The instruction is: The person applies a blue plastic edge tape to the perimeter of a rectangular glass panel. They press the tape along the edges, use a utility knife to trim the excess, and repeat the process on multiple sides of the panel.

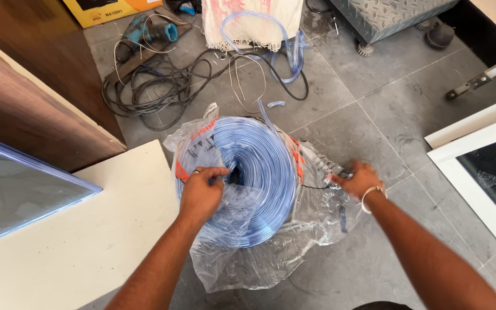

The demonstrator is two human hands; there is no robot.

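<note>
Left hand fingers pinched on clear wrap over blue tubing coil; right hand clamped on wrap edge. Coil looks heavy, springy, slippery; grip orange straps.

A coil of tubing sits in an opened plastic wrap on the floor, with tangled cables far left and a board near left.

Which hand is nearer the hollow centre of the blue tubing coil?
Left. The left hand grips plastic wrap right beside the coil's centre; the right hand is out past the coil's right edge.
</note>
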